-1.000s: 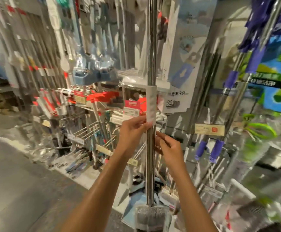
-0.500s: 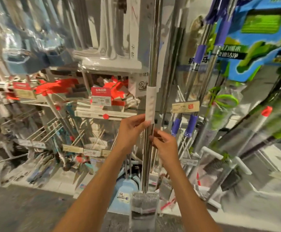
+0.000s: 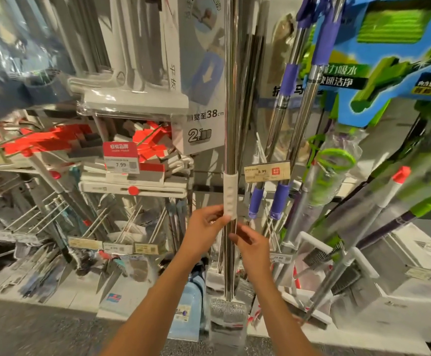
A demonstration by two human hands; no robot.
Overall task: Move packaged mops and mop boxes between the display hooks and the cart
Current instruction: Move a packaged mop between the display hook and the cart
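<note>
1. Store display hooks [image 3: 129, 222] and hanging goods fill the wall behind an upright packaged mop [image 3: 231, 124], its long axis vertical and its grey head [image 3: 228, 313] down near the floor.
2. Left hand [image 3: 204, 231] pinches the white sleeve [image 3: 230, 195] on the steel pole; right hand [image 3: 251, 244] curls its fingers round the pole just below.
3. Purple-handled mops [image 3: 282, 194] hang close on the right, with a white boxed flat mop [image 3: 199, 80] touching or just behind on the left.

Single head-worn wide-angle view, looking forward and slightly down from standing height along both forearms at a store display wall close ahead, with an upright mop pole [image 3: 231, 129] running through the centre of frame, floor [image 3: 29, 332] along the bottom edge, and strong distortion toward the borders.
</note>
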